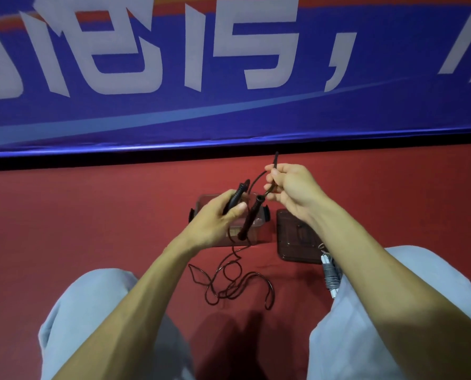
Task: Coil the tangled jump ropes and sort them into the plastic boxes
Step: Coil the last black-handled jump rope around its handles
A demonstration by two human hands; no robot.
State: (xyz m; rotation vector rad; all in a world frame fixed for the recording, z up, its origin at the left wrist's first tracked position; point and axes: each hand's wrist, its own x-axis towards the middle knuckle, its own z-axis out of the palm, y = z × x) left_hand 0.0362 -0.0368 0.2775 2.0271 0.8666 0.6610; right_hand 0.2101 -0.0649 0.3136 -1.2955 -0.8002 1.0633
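Left grip (218,220) is curled round one black handle (235,198) of the black jump rope (229,283), and the right grip (289,187) pinches the cord (257,178) between thumb and fingertips, bent into a small loop. Holding the handle fixed while the other hand feeds cord looks like the start of a coil. The second handle (252,218) hangs just beside the left thumb, seemingly from the pinched cord.

Most of the rope lies tangled on the red floor (91,215) between the knees, so little is wound yet.

Behind the hands stands a clear plastic box (260,229), open-topped and within reach; the hands hide its inside, so I cannot tell what it holds. Beside it lies a flat dark plastic lid (297,242), or perhaps a second box. A grey jump rope (330,272), already bundled, rests against its near edge, not boxed.
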